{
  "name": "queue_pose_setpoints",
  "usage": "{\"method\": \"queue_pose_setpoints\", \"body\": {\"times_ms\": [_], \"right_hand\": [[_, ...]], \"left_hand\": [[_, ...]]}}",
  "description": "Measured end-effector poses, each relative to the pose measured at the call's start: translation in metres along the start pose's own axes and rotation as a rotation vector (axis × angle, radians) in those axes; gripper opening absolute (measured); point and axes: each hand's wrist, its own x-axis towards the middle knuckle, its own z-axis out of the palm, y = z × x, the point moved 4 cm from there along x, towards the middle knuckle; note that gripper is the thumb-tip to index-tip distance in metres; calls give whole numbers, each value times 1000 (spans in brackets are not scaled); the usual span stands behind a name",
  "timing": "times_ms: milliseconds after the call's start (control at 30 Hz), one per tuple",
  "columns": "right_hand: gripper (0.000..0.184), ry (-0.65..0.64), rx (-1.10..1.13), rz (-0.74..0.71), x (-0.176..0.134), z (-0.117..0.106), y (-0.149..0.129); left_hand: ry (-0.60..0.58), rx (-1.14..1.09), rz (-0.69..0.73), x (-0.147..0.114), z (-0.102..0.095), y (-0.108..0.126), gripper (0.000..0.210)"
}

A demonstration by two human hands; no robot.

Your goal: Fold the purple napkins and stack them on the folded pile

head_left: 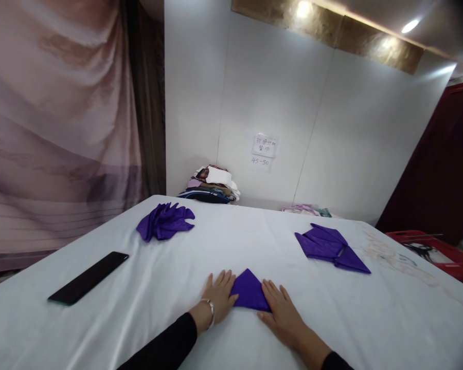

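Observation:
A purple cloth napkin (250,291), folded into a small pointed shape, lies flat on the white tablecloth with its tip away from me. My left hand (220,294) rests along its left side, fingers stretched out and the thumb on the cloth's lower left corner. A silver bracelet (211,311) circles that wrist. On the other side my right hand (281,311) lies flat, its fingers extended against the napkin's right edge and its thumb near the lower right corner. Neither hand grips the cloth.
A ruffled purple napkin (165,222) stands at the back left, and another folded purple napkin (330,247) lies at the right. A long black flat object (89,277) is at the left. Stacked fabrics (212,186) sit behind the table; a red basket (435,253) is at far right.

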Motion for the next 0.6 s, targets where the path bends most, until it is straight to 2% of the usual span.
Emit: {"method": "queue_pose_setpoints", "body": {"times_ms": [67,133,200,333,433,533,600], "right_hand": [[74,12,-7,-6,0,2,1],[75,20,-13,-8,0,2,2],[74,21,-15,-11,1,3,2],[74,8,-16,-15,0,4,4],[73,-7,-20,14,-6,2,8],[74,-8,-31,68,-10,-12,2],[74,26,-28,51,-4,-26,-13]], "left_hand": [[71,7,80,6,-4,17,63],[155,-3,236,12,-4,33,66],[151,-20,322,17,3,40,70],[37,-20,295,21,20,34,74],[0,-11,285,19,19,31,73],[-23,-12,274,18,16,33,73],[-23,-14,271,17,14,34,72]]}}
